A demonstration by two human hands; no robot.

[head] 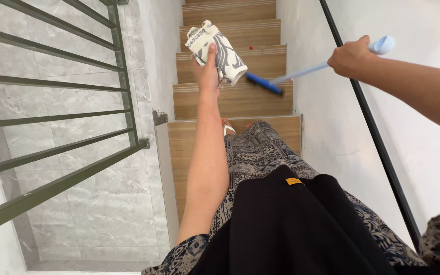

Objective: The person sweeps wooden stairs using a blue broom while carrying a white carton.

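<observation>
With the left hand (pixel 207 71) gripping a rolled patterned cloth (pixel 217 51) raised over the far wooden stairs (pixel 235 102), the right hand (pixel 351 57) is closing on a light-blue handled brush (pixel 281 79), its blue head sweeping a far tread, which likely calls for drawing debris nearward.

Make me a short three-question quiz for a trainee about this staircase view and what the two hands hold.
1. True or false: the left hand holds a patterned cloth bundle.
2. What does the right hand grip: A a light blue handle, B the black handrail, C a bucket?
3. Which side of the wooden steps has the green railing?

Key: 1 true; 2 A; 3 the left.
</observation>
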